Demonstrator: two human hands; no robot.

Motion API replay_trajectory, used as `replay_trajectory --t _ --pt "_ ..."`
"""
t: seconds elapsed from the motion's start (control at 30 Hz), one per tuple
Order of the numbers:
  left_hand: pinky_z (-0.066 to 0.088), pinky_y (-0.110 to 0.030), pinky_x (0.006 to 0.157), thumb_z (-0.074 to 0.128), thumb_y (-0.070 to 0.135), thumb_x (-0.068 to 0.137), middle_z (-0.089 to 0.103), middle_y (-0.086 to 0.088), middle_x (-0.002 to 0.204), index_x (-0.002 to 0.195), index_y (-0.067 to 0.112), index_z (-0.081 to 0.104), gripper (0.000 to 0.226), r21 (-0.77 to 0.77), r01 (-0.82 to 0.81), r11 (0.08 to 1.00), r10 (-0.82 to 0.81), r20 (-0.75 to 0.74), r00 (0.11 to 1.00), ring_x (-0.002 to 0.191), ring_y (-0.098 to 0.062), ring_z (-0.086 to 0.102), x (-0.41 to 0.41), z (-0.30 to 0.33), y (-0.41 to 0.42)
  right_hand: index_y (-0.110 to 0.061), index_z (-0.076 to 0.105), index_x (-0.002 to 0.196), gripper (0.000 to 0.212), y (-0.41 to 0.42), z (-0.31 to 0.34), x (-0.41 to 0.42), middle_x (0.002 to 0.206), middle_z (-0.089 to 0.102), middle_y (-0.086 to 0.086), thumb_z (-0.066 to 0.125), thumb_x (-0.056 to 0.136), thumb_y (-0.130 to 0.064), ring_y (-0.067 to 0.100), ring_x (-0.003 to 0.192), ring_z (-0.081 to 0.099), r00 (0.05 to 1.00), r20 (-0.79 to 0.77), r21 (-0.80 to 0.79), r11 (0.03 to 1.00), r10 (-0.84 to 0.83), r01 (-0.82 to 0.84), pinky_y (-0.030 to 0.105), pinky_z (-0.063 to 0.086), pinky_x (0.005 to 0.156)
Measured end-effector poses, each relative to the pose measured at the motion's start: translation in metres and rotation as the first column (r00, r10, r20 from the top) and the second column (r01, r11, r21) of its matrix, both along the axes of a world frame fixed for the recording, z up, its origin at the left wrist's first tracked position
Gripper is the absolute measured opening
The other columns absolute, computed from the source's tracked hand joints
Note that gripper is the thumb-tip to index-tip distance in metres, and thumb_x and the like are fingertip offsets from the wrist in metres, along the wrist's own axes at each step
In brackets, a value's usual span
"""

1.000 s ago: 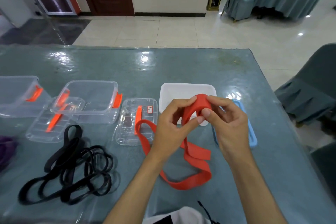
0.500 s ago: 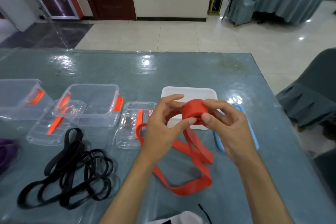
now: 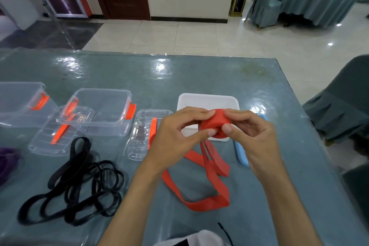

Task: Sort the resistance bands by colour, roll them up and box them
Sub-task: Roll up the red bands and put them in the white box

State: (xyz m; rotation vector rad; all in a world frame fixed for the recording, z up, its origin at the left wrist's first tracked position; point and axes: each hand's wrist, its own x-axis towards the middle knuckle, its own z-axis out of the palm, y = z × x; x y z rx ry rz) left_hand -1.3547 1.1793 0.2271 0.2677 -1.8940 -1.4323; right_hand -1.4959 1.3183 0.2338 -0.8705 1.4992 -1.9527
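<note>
A red resistance band (image 3: 216, 124) is partly wound into a thick roll that I hold above the table, over the near edge of a white box (image 3: 207, 101). My left hand (image 3: 175, 136) pinches the roll from the left with thumb and fingers. My right hand (image 3: 253, 138) pinches it from the right. The unrolled tail hangs down and loops across the table toward me. Black bands (image 3: 77, 183) lie tangled at the left. Purple bands (image 3: 7, 161) show at the far left edge.
Two clear boxes with orange clasps (image 3: 99, 110) (image 3: 20, 102) stand at the left, with clear lids (image 3: 143, 136) (image 3: 54, 136) lying flat by them. A blue lid (image 3: 241, 152) lies right of the white box. A draped chair (image 3: 343, 102) stands beyond the table's right edge.
The roll has grown thicker as both hands wound more band onto it, and the loose tail on the table has shortened.
</note>
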Motion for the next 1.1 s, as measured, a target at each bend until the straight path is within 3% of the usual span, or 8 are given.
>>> replay_trajectory --t 0.1,0.23,0.4,0.47,0.57,0.73,0.9,1.1 --pt "0.049 -0.024 0.107 0.084 0.013 0.088 0.072 0.012 0.125 0.126 0.022 0.075 0.04 -0.116 -0.059 0.991 0.06 -0.001 0.998 0.123 -0.012 0.067 0.002 -0.004 0.001 -0.02 0.079 0.093 0.03 0.006 0.009 -0.009 0.106 0.08 0.003 0.095 0.067 -0.023 0.019 0.103 0.077 0.991 -0.127 0.077 0.996 0.051 -0.042 0.025 0.061 0.088" --pt "0.052 -0.025 0.101 0.082 0.015 0.088 0.067 0.008 0.121 0.128 0.025 0.075 0.042 0.071 -0.098 0.993 0.099 -0.017 0.995 0.118 -0.013 0.066 -0.004 -0.008 0.017 -0.023 0.078 0.107 0.035 0.007 0.014 -0.008 0.108 0.08 0.002 0.092 0.075 -0.026 0.021 0.106 0.076 0.988 -0.148 0.002 0.999 0.039 -0.04 0.025 0.06 0.087" --pt "0.057 -0.026 0.097 0.093 0.008 0.074 0.078 -0.002 0.111 0.123 0.03 0.075 0.057 0.227 -0.022 0.974 0.03 -0.03 0.999 0.107 -0.018 0.075 0.001 0.0 0.006 -0.017 0.079 0.091 0.025 0.012 0.006 -0.007 0.11 0.079 0.001 0.09 0.069 -0.017 0.017 0.11 0.074 0.988 -0.096 0.119 0.987 0.124 -0.113 0.024 0.059 0.091" --pt "0.057 -0.023 0.095 0.096 0.009 0.071 0.08 -0.001 0.109 0.11 0.034 0.078 0.049 0.21 -0.009 0.978 0.017 -0.039 0.999 0.107 -0.016 0.077 0.0 0.002 0.007 -0.01 0.076 0.09 0.031 0.015 0.013 -0.012 0.105 0.08 0.003 0.094 0.067 -0.018 0.018 0.104 0.077 0.976 -0.176 0.167 0.981 0.132 -0.102 0.022 0.06 0.084" --pt "0.057 -0.027 0.097 0.09 0.016 0.073 0.079 -0.001 0.114 0.097 0.031 0.082 0.03 0.276 0.012 0.961 0.02 -0.115 0.993 0.112 -0.019 0.075 -0.004 -0.001 0.013 -0.022 0.079 0.105 0.037 0.015 0.022 -0.013 0.104 0.08 0.002 0.095 0.072 -0.023 0.02 0.101 0.078 0.964 -0.243 0.117 0.99 0.107 -0.08 0.025 0.062 0.082" --pt "0.055 -0.026 0.101 0.089 0.003 0.076 0.076 0.002 0.125 0.124 0.035 0.078 0.059 0.243 0.106 0.964 -0.084 -0.097 0.992 0.117 -0.016 0.073 -0.003 -0.001 0.008 -0.022 0.079 0.107 0.033 0.011 0.013 -0.007 0.11 0.078 0.0 0.088 0.076 -0.019 0.031 0.113 0.073 0.995 -0.064 -0.023 0.997 0.077 -0.079 0.034 0.06 0.089" --pt "0.056 -0.023 0.098 0.094 0.009 0.076 0.08 0.004 0.117 0.125 0.027 0.073 0.056 0.187 0.06 0.981 -0.059 -0.016 0.998 0.112 -0.016 0.076 -0.002 -0.002 0.008 -0.013 0.066 0.086 0.039 0.012 0.021 -0.011 0.108 0.079 0.005 0.098 0.065 -0.022 0.019 0.105 0.076 0.987 -0.155 0.056 0.998 0.049 -0.04 0.023 0.061 0.076" --pt "0.056 -0.03 0.099 0.091 0.008 0.073 0.075 -0.002 0.119 0.119 0.024 0.077 0.051 0.258 0.077 0.963 -0.05 -0.11 0.993 0.114 -0.021 0.073 -0.006 0.003 0.012 -0.027 0.078 0.106 0.041 0.007 0.019 0.002 0.108 0.075 -0.006 0.094 0.07 -0.04 0.02 0.106 0.073 0.996 -0.06 -0.078 0.994 0.067 -0.071 0.028 0.06 0.082"
